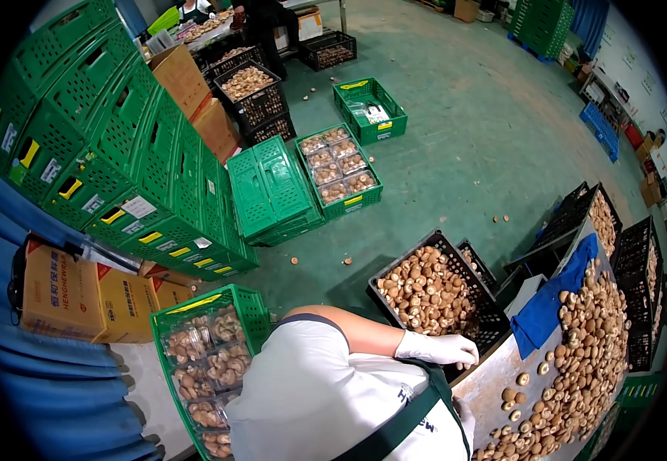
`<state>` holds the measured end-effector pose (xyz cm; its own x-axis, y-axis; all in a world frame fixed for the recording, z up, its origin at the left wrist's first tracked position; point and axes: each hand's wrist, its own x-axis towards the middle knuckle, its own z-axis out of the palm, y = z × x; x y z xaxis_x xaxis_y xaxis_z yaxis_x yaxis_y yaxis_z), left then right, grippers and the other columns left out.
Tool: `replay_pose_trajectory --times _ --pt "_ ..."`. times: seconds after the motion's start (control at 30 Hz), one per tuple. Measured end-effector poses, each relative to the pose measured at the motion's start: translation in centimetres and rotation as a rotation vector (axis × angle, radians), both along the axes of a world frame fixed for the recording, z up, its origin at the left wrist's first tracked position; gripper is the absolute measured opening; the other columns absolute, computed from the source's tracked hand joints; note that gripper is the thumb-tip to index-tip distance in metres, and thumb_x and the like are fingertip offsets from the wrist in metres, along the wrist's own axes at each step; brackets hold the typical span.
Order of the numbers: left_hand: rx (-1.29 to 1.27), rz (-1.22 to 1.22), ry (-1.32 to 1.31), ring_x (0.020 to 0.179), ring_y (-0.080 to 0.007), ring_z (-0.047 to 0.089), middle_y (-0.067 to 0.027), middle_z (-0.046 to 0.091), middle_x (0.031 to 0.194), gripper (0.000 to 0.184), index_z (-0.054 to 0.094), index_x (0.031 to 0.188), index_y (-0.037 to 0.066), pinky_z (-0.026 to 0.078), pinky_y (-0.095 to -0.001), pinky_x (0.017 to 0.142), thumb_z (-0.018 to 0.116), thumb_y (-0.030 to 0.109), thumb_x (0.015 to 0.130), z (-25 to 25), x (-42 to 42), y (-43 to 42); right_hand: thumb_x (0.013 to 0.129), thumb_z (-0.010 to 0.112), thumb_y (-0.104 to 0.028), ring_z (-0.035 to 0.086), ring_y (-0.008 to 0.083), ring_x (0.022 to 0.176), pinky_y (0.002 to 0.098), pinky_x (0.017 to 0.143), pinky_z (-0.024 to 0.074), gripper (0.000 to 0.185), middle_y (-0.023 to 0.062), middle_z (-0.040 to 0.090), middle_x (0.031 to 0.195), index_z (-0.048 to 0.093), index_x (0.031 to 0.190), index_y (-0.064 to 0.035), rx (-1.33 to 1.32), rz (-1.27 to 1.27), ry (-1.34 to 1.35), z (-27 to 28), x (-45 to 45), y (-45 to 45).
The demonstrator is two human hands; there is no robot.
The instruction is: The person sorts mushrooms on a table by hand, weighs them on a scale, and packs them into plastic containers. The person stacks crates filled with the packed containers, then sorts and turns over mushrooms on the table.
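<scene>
My left hand (443, 349), in a white glove, reaches over the near corner of a black crate (495, 347) beside the metal table. Its fingers are curled together, and whatever they may hold is hidden. Brown mushrooms (426, 288) fill much of that crate. My right hand (465, 421), also gloved, shows only in part at the table edge, below the left one; my body and apron hide its fingers. A big heap of mushrooms (591, 330) covers much of the table (495, 392), with a few loose ones nearer me.
A blue cloth (541, 315) lies on the table. Behind me stands a green crate (259, 307) of packed mushroom trays; another green crate (360, 201) holds more. Tall green crate stacks (118, 146) and cardboard boxes (64, 296) line the left. Another person (264, 31) stands farther off.
</scene>
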<state>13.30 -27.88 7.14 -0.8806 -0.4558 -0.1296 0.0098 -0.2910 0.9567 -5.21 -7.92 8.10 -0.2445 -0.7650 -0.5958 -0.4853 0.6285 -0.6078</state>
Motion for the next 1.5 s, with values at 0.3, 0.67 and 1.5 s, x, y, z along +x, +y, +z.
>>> replay_pose_trajectory --times 0.3,0.67,1.5 --pt "-0.002 -0.022 -0.044 0.081 -0.0118 0.06 -0.0032 0.067 0.091 0.025 0.064 0.109 0.005 0.048 -0.0272 0.074 0.055 0.023 0.094 0.2 0.2 -0.3 0.093 0.053 -0.006 0.062 0.0277 0.111 0.0329 0.096 0.0464 0.037 0.0228 0.063 0.118 0.054 0.128 0.0052 -0.01 0.01 -0.012 -1.0 -0.5 -0.3" --pt "0.046 -0.049 -0.053 0.082 -0.01 0.058 -0.0017 0.065 0.094 0.024 0.063 0.11 0.007 0.046 -0.0244 0.07 0.055 0.023 0.095 0.6 0.5 -0.5 0.092 0.055 -0.005 0.063 0.0264 0.109 0.033 0.095 0.0474 0.035 0.0208 0.065 0.114 0.057 0.126 0.0034 -0.017 0.019 -0.018 -1.9 -0.8 0.1" --pt "-0.033 -0.044 -0.099 0.084 -0.0144 0.061 -0.0055 0.066 0.096 0.024 0.063 0.111 0.004 0.049 -0.029 0.079 0.052 0.019 0.095 -0.2 0.3 0.3 0.092 0.053 -0.003 0.06 0.025 0.11 0.032 0.097 0.0449 0.036 0.02 0.061 0.119 0.055 0.126 0.0065 -0.041 -0.175 -0.091 -5.5 -2.3 0.6"
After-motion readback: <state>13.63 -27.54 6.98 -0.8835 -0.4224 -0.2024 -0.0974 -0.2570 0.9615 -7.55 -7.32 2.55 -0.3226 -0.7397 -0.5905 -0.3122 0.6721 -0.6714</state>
